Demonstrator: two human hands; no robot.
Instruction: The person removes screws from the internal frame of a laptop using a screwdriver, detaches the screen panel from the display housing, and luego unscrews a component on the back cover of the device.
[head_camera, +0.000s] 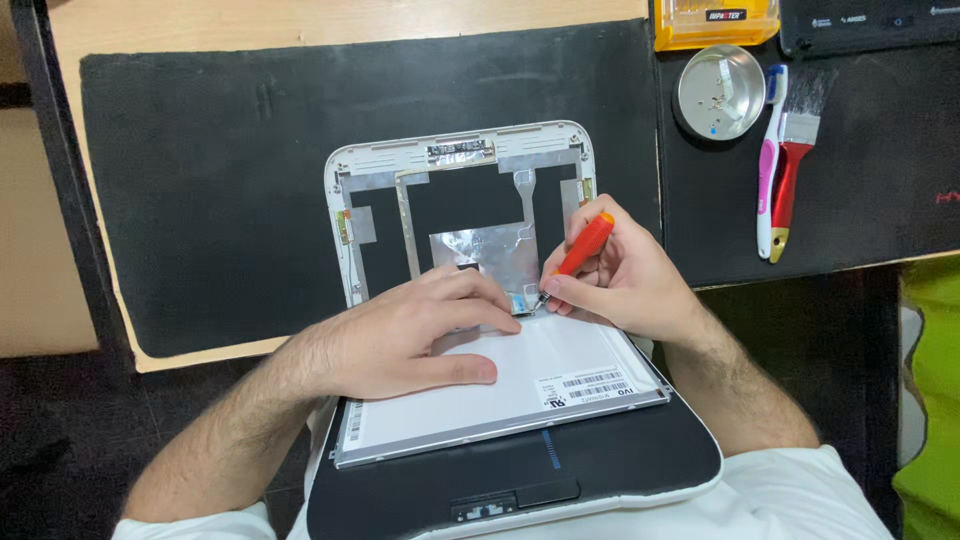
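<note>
2 hands work: the right hand (625, 285) pinches an orange screwdriver (578, 255), the left hand (415, 335) lies flat, open, on the display panel (520, 385).

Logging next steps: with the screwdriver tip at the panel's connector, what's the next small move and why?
Probably pry gently at the connector: the right hand has the orange screwdriver tip there, and the left hand pins the flipped display panel flat beside it.
</note>
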